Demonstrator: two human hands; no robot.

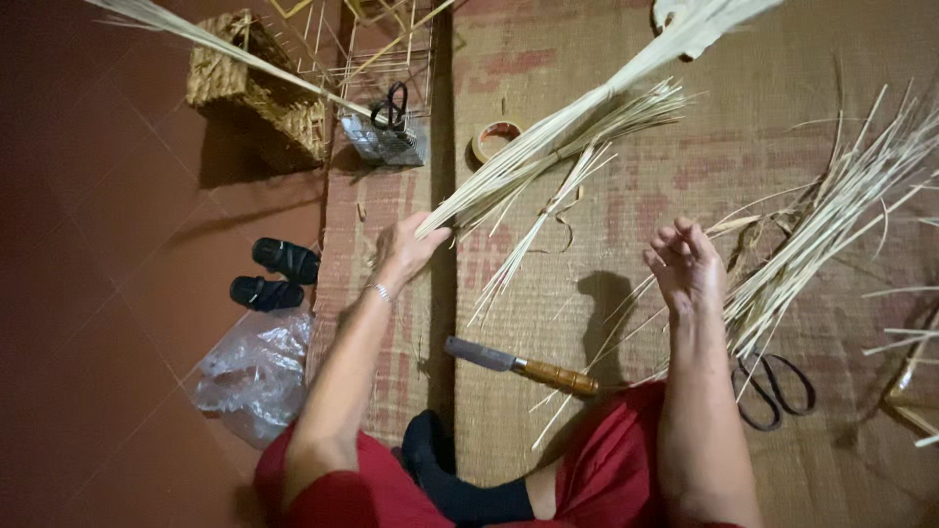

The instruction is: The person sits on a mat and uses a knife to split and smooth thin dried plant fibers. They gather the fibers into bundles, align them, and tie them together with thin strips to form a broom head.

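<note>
My left hand [406, 246] grips the lower end of a long bundle of pale reed strips [577, 112] that rises up and to the right across the mat. A bracelet sits on that wrist. My right hand [688, 266] is raised with fingers curled and apart, holding nothing; it hovers beside a loose pile of reed strips [831, 220] spread to the right. More loose strips [533, 240] lie under the bundle. I sit on a woven mat [587, 323] with red trousers and black socks in view.
A knife with a wooden handle [523, 367] lies in front of my knees. Black scissors [773, 386] rest at the right. A tape roll [494, 137], a wire basket with scissors [391, 122], a woven basket [254, 93], black sandals [274, 276] and a plastic bag [254, 367] lie left.
</note>
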